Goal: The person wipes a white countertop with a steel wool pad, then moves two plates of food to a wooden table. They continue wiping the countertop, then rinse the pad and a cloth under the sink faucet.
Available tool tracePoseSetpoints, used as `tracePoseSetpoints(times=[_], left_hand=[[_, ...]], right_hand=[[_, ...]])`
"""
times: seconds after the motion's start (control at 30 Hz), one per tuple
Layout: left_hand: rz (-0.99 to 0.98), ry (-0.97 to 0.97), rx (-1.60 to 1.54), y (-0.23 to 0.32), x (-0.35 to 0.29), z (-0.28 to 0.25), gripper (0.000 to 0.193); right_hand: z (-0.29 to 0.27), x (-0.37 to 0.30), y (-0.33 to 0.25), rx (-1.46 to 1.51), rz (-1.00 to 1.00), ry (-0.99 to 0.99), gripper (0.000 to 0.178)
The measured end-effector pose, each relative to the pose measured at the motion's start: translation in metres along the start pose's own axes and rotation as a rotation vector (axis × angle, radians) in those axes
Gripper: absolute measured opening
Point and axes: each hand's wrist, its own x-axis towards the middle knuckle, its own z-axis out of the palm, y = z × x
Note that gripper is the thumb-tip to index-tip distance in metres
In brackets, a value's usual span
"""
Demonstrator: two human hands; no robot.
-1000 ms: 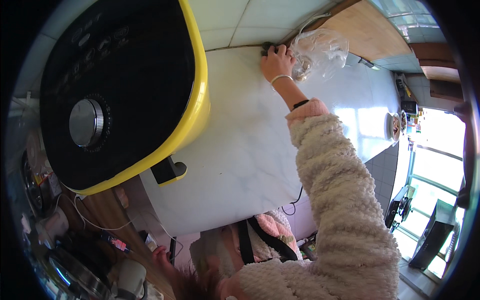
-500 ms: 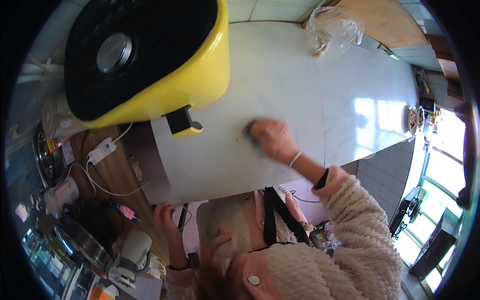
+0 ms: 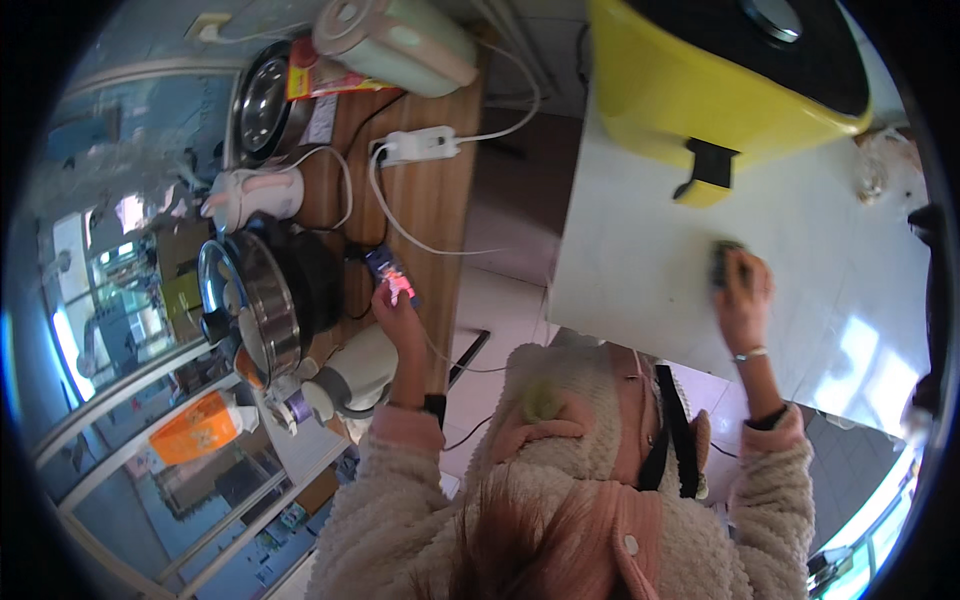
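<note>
Grasped by the right hand (image 3: 743, 300), the dark pad (image 3: 720, 264) should be pressed flat; the left hand's (image 3: 398, 320) grasp cannot be told.

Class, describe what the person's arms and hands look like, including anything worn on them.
Both sleeves are cream and fluffy, ending in smooth pink cuffs. The left hand and right hand wear no gloves. Each wrist has a dark band; the right also carries a thin, pale bracelet.
</note>
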Motion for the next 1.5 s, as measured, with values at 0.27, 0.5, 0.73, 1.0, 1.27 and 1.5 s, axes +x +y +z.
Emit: tracePoseSetpoints(times=[0.27, 0.5, 0.73, 1.0, 1.27, 1.5], left_hand=[[-0.337, 0.027, 0.488, -0.068, 0.102, 0.017, 0.091], [-0.204, -0.068, 0.606, -0.042, 0.109, 0.011, 0.093], [-0.141, -0.03, 0.79, -0.018, 0.101, 0.008, 0.096], [-0.091, 0.018, 0.865, -0.017, 0.097, 0.013, 0.098], [-0.117, -0.048, 0.703, -0.051, 0.109, 0.012, 0.093], [-0.075, -0.032, 0.738, -0.041, 0.108, 0.009, 0.089]], right_hand=[[-0.01, -0.018, 0.041, -0.258, 0.208, -0.025, 0.048], [-0.003, -0.014, 0.035, -0.278, 0.241, -0.002, 0.049], [0.009, -0.005, 0.019, -0.26, 0.234, 0.041, 0.048], [0.026, 0.051, -0.033, -0.257, 0.362, -0.074, 0.048], [0.068, 0.055, -0.144, -0.03, 0.099, 0.021, 0.059], [0.086, 0.099, -0.123, -0.106, 0.355, 0.141, 0.054]])
